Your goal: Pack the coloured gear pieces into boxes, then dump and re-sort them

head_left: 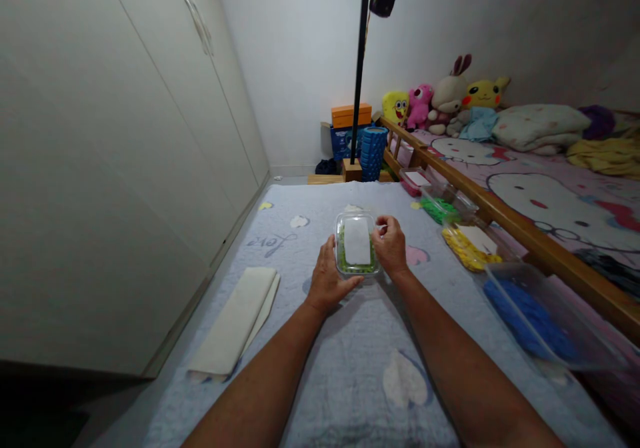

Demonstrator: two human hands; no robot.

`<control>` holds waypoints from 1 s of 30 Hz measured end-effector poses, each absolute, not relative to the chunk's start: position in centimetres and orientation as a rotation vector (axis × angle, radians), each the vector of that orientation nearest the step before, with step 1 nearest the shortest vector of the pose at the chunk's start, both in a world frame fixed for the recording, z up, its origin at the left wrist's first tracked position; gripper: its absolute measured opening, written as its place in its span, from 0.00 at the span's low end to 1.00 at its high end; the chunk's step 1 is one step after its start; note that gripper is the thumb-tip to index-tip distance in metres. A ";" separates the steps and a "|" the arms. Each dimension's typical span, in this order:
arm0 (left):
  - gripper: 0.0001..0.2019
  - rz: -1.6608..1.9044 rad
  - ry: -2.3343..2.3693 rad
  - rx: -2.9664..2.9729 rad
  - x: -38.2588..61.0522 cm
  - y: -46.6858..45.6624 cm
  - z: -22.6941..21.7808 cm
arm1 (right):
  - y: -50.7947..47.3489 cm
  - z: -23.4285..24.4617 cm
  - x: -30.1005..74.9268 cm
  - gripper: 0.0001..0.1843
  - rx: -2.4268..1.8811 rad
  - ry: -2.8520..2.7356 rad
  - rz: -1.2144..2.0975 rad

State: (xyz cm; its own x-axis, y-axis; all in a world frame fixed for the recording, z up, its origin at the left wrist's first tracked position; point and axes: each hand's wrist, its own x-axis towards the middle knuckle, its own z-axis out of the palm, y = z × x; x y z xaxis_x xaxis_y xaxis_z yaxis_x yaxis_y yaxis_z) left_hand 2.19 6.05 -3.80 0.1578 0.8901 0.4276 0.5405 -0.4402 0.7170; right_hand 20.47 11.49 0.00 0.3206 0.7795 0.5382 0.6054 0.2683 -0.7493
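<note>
A small clear plastic container (342, 217) sits on the bed-like surface in front of me, its lid on. Through its sides I see green contents, too fine to make out. A white label (357, 241) covers most of the lid. My left hand (329, 280) is wrapped about the left side and near corner, thumb along the near edge. At the right edge, my right hand (390, 243) has its fingers curled and pinched against the lid's rim.
A folded cream cloth (235, 321) lies to the left. Along the right stand plastic boxes holding blue (530, 318), yellow (470, 248), green (440, 209) and pink (414, 180) material, beside a wooden bed rail (465, 191). A black pole (359, 68) rises beyond the far edge.
</note>
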 end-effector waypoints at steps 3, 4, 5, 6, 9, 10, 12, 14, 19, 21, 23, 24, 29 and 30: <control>0.55 1.182 1.357 2.042 2.1 6.0 -3.8 | 11.4 0.0 20.4 0.12 -1.413 -1.359 0.168; 0.55 1.179 1.352 2.044 2.1 6.0 -3.8 | 11.4 0.0 20.4 0.12 -1.411 -1.362 0.162; 0.55 1.178 1.348 2.045 2.0 6.0 -3.8 | 11.4 0.0 20.4 0.13 -1.412 -1.367 0.162; 0.55 1.177 1.345 2.046 1.9 6.1 -3.8 | 11.4 0.0 20.4 0.13 -1.417 -1.373 0.169; 0.55 1.183 1.345 2.046 1.8 6.1 -3.8 | 11.3 0.1 20.5 0.14 -1.465 -1.377 0.212; 0.55 1.186 1.346 2.042 1.8 6.1 -3.8 | 11.3 0.1 20.6 0.15 -1.486 -1.377 0.225; 0.55 1.189 1.346 2.029 1.8 6.1 -3.8 | 11.3 0.3 20.6 0.15 -1.523 -1.384 0.242; 0.55 1.180 1.336 2.004 1.8 6.1 -3.9 | 11.2 0.4 20.7 0.15 -1.548 -1.396 0.252; 0.56 1.164 1.320 1.955 1.8 6.2 -4.0 | 11.4 0.7 21.2 0.18 -1.545 -1.445 0.376; 0.57 1.157 1.317 1.951 1.8 6.2 -4.1 | 11.6 0.7 21.7 0.19 -1.505 -1.447 0.514; 0.59 1.147 1.316 1.946 1.7 6.2 -4.1 | 11.8 0.6 22.4 0.18 -1.458 -1.415 0.678; 0.59 1.144 1.315 1.942 1.7 6.2 -4.1 | 11.9 0.5 22.7 0.18 -1.435 -1.397 0.754; 0.58 1.111 1.290 1.936 1.5 6.4 -4.1 | 11.4 0.0 23.8 0.22 -1.295 -1.329 1.013; 0.58 1.110 1.285 1.935 1.4 6.4 -4.1 | 11.2 -0.1 24.0 0.22 -1.267 -1.309 1.047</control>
State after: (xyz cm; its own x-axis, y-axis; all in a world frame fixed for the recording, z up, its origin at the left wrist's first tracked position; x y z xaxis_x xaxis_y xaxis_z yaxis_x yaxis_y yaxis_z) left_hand 1.41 6.39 -4.15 0.1980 0.9232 0.3293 0.4595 -0.3842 0.8008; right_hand 23.97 11.19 -0.05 0.0419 0.9955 0.0847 0.1356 0.0783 -0.9877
